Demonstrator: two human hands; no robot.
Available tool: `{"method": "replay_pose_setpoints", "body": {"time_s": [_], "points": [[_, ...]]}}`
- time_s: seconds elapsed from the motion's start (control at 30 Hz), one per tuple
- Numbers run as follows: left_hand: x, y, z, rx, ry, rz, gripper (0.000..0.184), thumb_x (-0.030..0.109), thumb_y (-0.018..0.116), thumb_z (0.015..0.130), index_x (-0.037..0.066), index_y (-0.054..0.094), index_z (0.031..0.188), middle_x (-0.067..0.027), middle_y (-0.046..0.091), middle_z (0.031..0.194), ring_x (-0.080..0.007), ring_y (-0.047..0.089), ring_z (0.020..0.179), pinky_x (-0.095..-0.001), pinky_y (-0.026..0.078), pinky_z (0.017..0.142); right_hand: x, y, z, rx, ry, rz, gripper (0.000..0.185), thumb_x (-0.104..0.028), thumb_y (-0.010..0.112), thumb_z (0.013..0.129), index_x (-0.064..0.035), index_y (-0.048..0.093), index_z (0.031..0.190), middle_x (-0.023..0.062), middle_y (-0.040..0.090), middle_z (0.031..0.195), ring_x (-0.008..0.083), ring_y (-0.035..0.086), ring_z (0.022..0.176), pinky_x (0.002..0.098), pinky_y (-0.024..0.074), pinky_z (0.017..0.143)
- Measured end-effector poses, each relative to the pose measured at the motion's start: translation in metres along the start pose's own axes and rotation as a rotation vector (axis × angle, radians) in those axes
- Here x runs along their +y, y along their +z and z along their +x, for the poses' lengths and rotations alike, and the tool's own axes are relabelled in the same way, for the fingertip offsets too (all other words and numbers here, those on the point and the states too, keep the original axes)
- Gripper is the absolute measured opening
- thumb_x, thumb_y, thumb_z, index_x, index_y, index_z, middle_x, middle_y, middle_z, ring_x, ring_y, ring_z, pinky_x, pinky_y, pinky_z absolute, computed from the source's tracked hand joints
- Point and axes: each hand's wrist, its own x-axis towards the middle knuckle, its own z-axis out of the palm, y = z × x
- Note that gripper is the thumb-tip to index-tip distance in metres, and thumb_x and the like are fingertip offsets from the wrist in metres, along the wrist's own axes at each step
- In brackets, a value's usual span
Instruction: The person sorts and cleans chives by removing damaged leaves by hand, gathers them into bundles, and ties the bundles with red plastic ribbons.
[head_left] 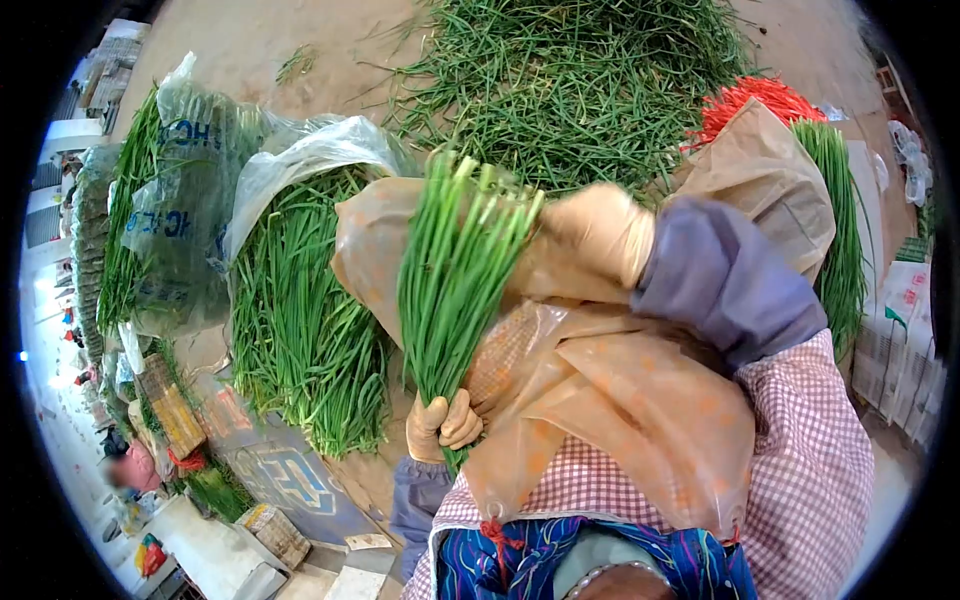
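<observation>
A bunch of green chives (460,270) stands upright in front of my body, its pale cut stem ends pointing up. My left hand (442,428), in a tan glove, is closed around the leafy lower part of the bunch. Close to the right of the stem ends is my right hand (600,232), also gloved. Motion smears its fingers, so I cannot make out whether they hold anything. A translucent tan plastic apron (620,400) covers my lap and knees, over a checked garment (815,430).
A large heap of loose green leaves (580,90) lies ahead on the floor. To the left are more chives (300,310) beneath clear plastic (320,150) and a printed plastic bag (180,220). Red strips (760,100) and another chive bundle (835,200) are at the right.
</observation>
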Motion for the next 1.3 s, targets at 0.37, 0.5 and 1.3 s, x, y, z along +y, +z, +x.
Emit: {"method": "replay_pose_setpoints", "body": {"time_s": [0.37,0.5,1.3], "points": [[-0.003,-0.005,0.001,0.011,-0.010,-0.048,0.048,0.026,0.059,0.096,0.008,0.041,0.136,0.0020,0.045,0.060,-0.0050,0.035,0.041,-0.0208,0.031,0.039,-0.012,-0.046,-0.003,0.061,0.424,0.843,0.036,-0.019,0.068,0.089,-0.0006,0.061,0.119,0.0040,0.065,0.086,0.0087,0.054,0.072,0.0257,0.0484,0.067],[-0.003,0.001,0.002,0.044,0.009,-0.051,0.046,0.024,0.060,0.095,0.005,0.043,0.134,0.0012,0.045,0.059,-0.0055,0.036,0.041,-0.0210,0.030,0.039,-0.035,-0.003,0.019,-0.111,0.474,1.442,0.025,-0.018,0.066,0.090,0.0003,0.066,0.107,0.0005,0.062,0.074,0.0071,0.053,0.059,0.0230,0.0429,0.053],[0.009,0.052,0.004,0.391,0.039,0.657,0.043,0.023,0.069,0.084,0.000,0.051,0.116,-0.0010,0.048,0.060,-0.0061,0.035,0.042,-0.0215,0.024,0.038,-0.064,0.005,0.055,0.232,-0.388,0.220,0.025,-0.029,0.069,0.081,-0.0108,0.067,0.098,0.0050,0.061,0.102,0.0283,0.056,0.099,0.0463,0.0368,0.098]]}}
